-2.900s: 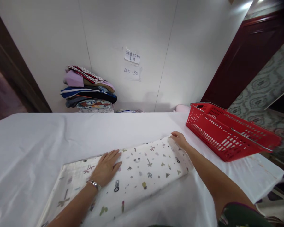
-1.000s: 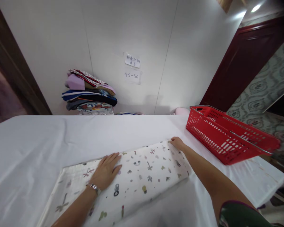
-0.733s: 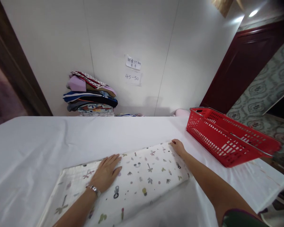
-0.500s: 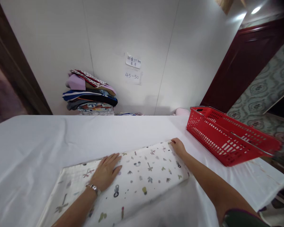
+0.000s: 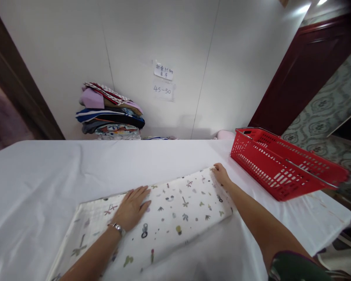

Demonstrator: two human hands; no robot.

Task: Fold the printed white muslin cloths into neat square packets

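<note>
Grip: right hand [image 5: 221, 175] pinching corner of cloth [image 5: 175, 212]; left hand [image 5: 132, 210] flat, spread on top. Cloth seems partly folded; corner unreleased.

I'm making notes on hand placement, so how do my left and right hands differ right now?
Your left hand lies flat, fingers extended, while your right hand has curled fingers. The left hand rests well inside the patterned cloth; the right hand is at its far right corner. The left wrist wears a bracelet; none shows on the right. Both touch the same cloth.
</note>
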